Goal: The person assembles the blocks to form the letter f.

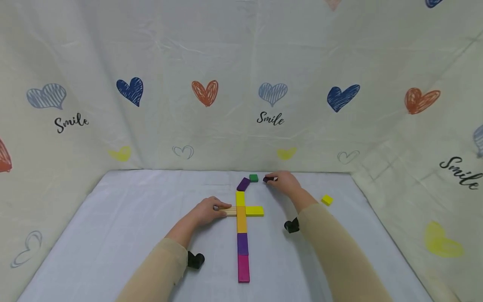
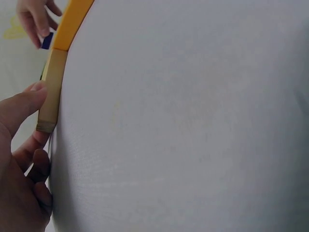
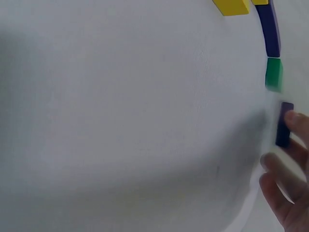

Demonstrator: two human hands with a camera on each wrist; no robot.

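Observation:
My left hand [image 1: 205, 211] pinches a plain wooden block [image 2: 52, 96] between thumb and fingers; its end meets the left side of an orange block [image 1: 241, 219]. At the far edge of the table my right hand [image 1: 285, 182] holds a small dark purple block [image 3: 284, 124] between thumb and fingers. That block is just right of a green block [image 1: 253, 178], with a gap between. A tilted purple block [image 1: 243, 184] touches the green one. Below it runs a column: a yellow block [image 1: 240, 198], the orange one, a purple block [image 1: 242, 244] and a magenta block [image 1: 243, 268].
Another yellow block [image 1: 254, 211] extends right from the column. A loose yellow block [image 1: 327, 200] lies beyond the right forearm. White cloth [image 1: 124, 235] covers the table, and a heart-printed curtain [image 1: 234, 134] rises behind it. Dark wrist cameras [image 1: 196, 261] hang below both sleeves.

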